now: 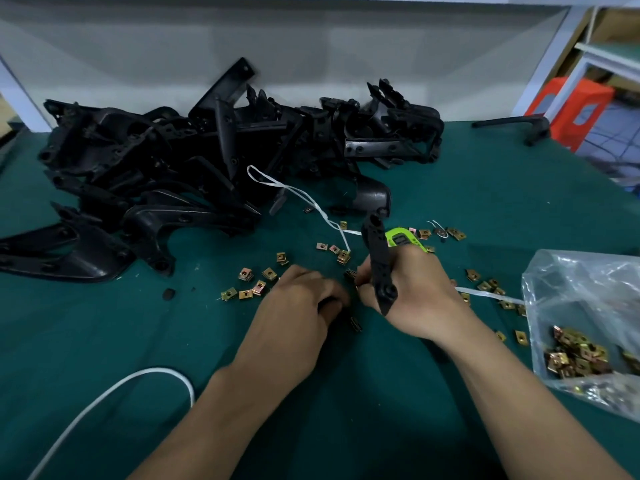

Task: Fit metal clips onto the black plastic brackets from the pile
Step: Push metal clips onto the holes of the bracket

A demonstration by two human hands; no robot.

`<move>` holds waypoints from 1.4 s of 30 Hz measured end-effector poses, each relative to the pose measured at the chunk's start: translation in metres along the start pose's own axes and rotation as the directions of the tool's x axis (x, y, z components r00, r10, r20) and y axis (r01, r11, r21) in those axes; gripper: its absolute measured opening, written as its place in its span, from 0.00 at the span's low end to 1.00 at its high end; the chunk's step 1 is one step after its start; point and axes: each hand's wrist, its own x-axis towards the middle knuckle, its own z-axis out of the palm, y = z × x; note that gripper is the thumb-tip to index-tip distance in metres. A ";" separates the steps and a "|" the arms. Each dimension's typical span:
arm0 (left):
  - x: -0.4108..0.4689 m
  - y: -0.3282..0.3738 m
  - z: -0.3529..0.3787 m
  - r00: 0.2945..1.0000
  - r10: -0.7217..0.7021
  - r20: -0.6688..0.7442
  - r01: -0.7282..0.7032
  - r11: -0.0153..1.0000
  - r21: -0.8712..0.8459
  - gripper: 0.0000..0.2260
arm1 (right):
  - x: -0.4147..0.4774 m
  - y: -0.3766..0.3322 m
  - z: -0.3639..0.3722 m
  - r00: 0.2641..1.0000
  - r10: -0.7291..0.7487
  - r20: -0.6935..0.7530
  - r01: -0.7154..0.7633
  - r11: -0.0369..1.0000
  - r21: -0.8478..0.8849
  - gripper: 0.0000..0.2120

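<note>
Gripping a black bracket (378, 252) in the right hand (417, 296) — left hand (298, 301) curled, its hold unclear.

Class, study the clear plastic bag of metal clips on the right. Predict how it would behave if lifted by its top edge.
The clear plastic bag looks thin and crumpled, so it would probably be floppy and sag. The metal clips heaped inside likely make it bottom-heavy. Its glossy film might slip between the fingers.
</note>
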 end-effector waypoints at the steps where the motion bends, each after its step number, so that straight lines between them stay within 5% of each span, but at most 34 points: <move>1: 0.000 0.000 -0.001 1.000 -0.018 -0.015 0.018 1.000 -0.014 0.08 | 0.000 0.001 0.000 1.000 -0.003 0.002 0.003 1.000 -0.006 0.04; 7: 0.002 -0.001 -0.007 0.961 -0.265 -0.082 0.242 0.946 -0.216 0.14 | -0.002 -0.005 0.005 0.997 -0.045 0.067 0.037 0.991 0.126 0.03; 10: 0.003 0.001 -0.012 0.960 -0.276 -0.049 0.247 0.914 -0.322 0.12 | -0.006 -0.009 0.008 0.995 -0.056 0.079 0.039 0.977 0.208 0.10; 14: 0.003 0.007 -0.016 0.940 -0.333 -0.069 0.263 0.843 -0.469 0.11 | -0.006 -0.013 0.009 0.997 -0.068 0.046 0.053 0.962 0.267 0.05; 17: 0.000 0.010 -0.015 0.909 -0.365 -0.200 0.254 0.868 -0.426 0.12 | -0.005 -0.012 0.011 0.999 -0.026 0.029 0.015 0.941 0.337 0.05; 22: -0.006 0.015 -0.014 0.971 -0.215 -0.106 0.178 0.942 -0.284 0.17 | -0.006 -0.008 0.014 0.998 0.030 -0.055 -0.004 0.903 0.430 0.09; 25: -0.005 0.012 -0.014 0.974 -0.202 -0.106 0.170 0.951 -0.257 0.15 | -0.007 -0.008 0.011 0.996 -0.085 0.025 0.064 0.887 0.458 0.06; 28: -0.001 0.009 -0.014 0.944 -0.310 -0.114 0.239 0.880 -0.410 0.12 | -0.004 -0.006 0.006 0.989 -0.141 0.041 0.120 0.938 0.325 0.04; 30: 0.002 0.008 -0.016 0.911 -0.394 -0.124 0.272 0.797 -0.539 0.12 | -0.004 -0.004 0.003 0.993 -0.107 -0.058 0.109 0.993 0.034 0.03; 33: 0.003 0.009 -0.023 0.886 -0.456 -0.078 0.251 0.616 -0.746 0.09 | -0.008 -0.005 0.003 0.976 -0.114 -0.185 0.022 0.900 -0.435 0.09; 37: 0.002 0.011 -0.029 0.882 -0.459 0.105 0.308 0.392 -0.867 0.06 | -0.008 -0.008 0.009 0.964 -0.124 -0.236 -0.021 0.847 -0.532 0.12; 42: 0.001 0.014 -0.027 0.904 -0.398 0.157 0.318 0.378 -0.870 0.11 | -0.007 -0.005 0.010 0.956 -0.143 -0.258 -0.024 0.832 -0.554 0.14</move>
